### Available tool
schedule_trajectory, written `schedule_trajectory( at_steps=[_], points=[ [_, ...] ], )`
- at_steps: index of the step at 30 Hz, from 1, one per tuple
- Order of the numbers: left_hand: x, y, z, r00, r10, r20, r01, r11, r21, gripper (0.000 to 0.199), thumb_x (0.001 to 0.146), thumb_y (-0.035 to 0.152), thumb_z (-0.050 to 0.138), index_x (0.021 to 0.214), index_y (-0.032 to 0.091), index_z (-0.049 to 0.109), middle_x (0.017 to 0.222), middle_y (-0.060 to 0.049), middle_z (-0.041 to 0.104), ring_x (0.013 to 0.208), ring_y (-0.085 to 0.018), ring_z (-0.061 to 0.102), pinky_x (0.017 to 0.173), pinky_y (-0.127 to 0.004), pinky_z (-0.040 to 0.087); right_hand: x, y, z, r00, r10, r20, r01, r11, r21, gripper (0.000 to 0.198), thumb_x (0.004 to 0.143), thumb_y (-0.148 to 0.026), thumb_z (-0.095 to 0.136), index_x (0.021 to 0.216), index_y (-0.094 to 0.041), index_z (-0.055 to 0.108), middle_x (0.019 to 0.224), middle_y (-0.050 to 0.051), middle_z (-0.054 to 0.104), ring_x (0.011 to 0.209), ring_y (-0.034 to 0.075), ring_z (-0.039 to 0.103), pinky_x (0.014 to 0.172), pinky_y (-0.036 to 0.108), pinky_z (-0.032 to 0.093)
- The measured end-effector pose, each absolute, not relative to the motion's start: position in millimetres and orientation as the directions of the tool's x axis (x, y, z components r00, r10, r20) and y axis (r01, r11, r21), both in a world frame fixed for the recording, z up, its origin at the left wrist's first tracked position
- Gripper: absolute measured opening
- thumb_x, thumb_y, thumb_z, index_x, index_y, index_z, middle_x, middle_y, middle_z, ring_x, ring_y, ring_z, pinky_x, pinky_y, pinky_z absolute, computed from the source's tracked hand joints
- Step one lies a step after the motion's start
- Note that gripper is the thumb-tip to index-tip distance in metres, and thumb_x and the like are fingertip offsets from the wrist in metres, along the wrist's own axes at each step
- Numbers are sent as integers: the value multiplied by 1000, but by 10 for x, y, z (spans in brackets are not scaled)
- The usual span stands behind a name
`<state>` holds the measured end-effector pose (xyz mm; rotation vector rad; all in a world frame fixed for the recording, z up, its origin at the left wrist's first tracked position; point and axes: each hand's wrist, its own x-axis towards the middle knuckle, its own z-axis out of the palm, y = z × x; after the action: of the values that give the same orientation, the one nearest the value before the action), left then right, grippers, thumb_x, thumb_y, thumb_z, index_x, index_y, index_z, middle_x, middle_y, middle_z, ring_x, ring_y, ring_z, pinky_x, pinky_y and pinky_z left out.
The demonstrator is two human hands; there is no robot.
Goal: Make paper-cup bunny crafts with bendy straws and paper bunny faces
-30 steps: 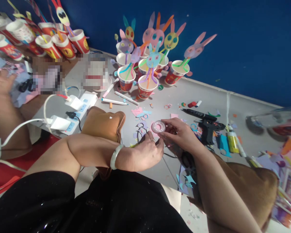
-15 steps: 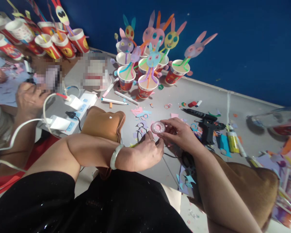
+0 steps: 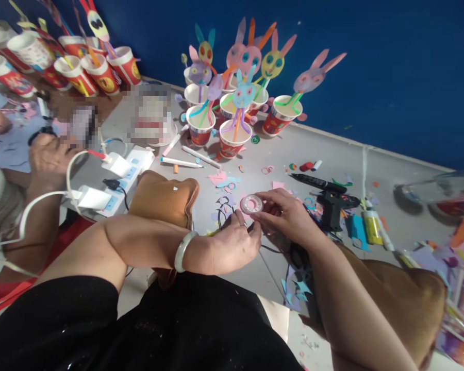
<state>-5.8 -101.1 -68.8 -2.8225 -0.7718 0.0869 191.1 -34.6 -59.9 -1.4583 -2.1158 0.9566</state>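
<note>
A small, round, pale pink and clear roll of tape (image 3: pixel 251 204) is held up between my two hands above the table. My right hand (image 3: pixel 284 211) pinches its right edge between thumb and fingers. At the near left edge, the fingertips of my left hand (image 3: pixel 232 242) are closed against it, with a ring on one finger and a bangle on the wrist. Paper scraps (image 3: pixel 224 180) lie just beyond the hands. A black glue gun (image 3: pixel 331 208) and a black marker (image 3: pixel 319 182) lie to the right.
Paper cups with rabbit-faced figures (image 3: pixel 235 139) stand at the back, by the blue wall. A power strip (image 3: pixel 129 178), white cables and a brown cushion (image 3: pixel 162 198) are at left, near another person's hand (image 3: pixel 50 154). A yellow glue bottle (image 3: pixel 372 226) and brown cloth (image 3: pixel 402 293) lie right.
The roll of tape has tipped slightly, so its face shows rounder. My hands keep almost the same place and grip. The other person's hand at left has shifted slightly.
</note>
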Motion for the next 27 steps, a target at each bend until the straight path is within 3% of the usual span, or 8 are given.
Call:
schedule_trajectory(
  at_steps=[9,14,19,22,27],
  points=[
    [-27,-926,-488,804,595,13,589,-792,-163,32,100,17,41,123,12,63,130,-19,64,97,-26,73,91,-47,55,1922,-346,-625,-387,922,-19,632,250,-733,34,88,-39,71,119,-25,72,103,8,65,87,22,64,80,38,56],
    [-9,-851,-495,750,654,99,660,-731,-173,31,99,16,41,119,6,63,138,-29,61,115,-33,70,87,-41,55,1935,-350,-611,-391,919,-44,621,228,-750,32,89,-38,69,120,-27,70,104,7,66,86,22,65,80,39,57],
    [1,-806,-469,748,655,111,663,-728,-175,28,97,15,44,113,7,65,122,-25,72,113,-30,72,82,-37,53,1948,-363,-631,-387,921,-48,635,228,-738,31,89,-37,71,117,-26,68,108,8,67,96,25,67,86,41,56],
    [-12,-781,-403,767,637,81,639,-747,-181,30,96,16,45,117,7,65,116,-24,75,108,-27,73,78,-35,51,1957,-397,-642,-360,931,-58,652,207,-729,33,89,-35,71,119,-25,63,110,9,68,97,25,67,82,39,58],
    [-103,-802,-320,767,631,112,639,-739,-214,43,95,20,48,131,3,62,124,-23,73,111,-25,71,92,-37,51,1975,-453,-639,-367,928,-59,658,214,-722,26,94,-30,64,119,-27,59,112,9,66,91,23,69,75,36,60]
  ],
)
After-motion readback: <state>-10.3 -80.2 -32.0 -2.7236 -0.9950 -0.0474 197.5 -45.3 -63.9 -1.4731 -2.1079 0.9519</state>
